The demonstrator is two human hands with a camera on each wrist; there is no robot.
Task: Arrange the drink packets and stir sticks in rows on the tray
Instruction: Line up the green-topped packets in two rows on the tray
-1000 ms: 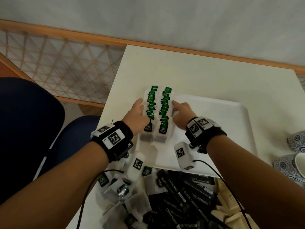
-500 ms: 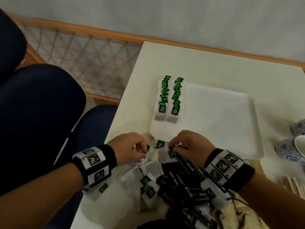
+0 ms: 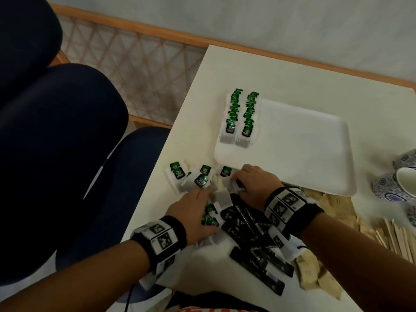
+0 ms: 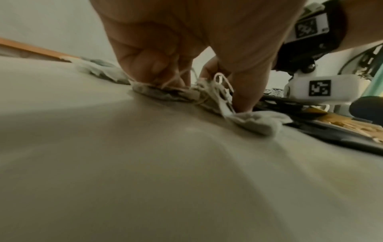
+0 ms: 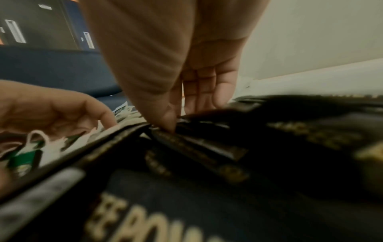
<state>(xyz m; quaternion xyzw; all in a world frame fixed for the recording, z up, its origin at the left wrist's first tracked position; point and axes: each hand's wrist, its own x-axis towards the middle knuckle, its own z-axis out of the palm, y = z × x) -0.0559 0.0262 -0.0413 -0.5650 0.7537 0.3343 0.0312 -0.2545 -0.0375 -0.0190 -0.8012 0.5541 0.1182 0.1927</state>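
Observation:
Two rows of green-labelled tea bags (image 3: 239, 115) lie along the left side of the white tray (image 3: 315, 154). In front of the tray is a heap of loose tea bags (image 3: 191, 176) and black coffee packets (image 3: 252, 233). My left hand (image 3: 202, 199) is down in the heap, its curled fingers and thumb pinching a cluster of tea bags (image 4: 207, 96). My right hand (image 3: 245, 179) sits at the tray's near edge, and its thumb and fingers pinch the end of a black packet (image 5: 186, 140). Wooden stir sticks (image 3: 396, 235) lie at the right.
Blue-patterned cups (image 3: 396, 183) stand to the right of the tray. Beige packets (image 3: 313, 273) lie by the black ones. The table's left edge runs close to the loose tea bags, with a dark blue seat (image 3: 67, 154) beyond it.
Both hands have left the rows on the tray and come back to the heap. Since half a second ago the left hand has sunk deeper into the tea bags.

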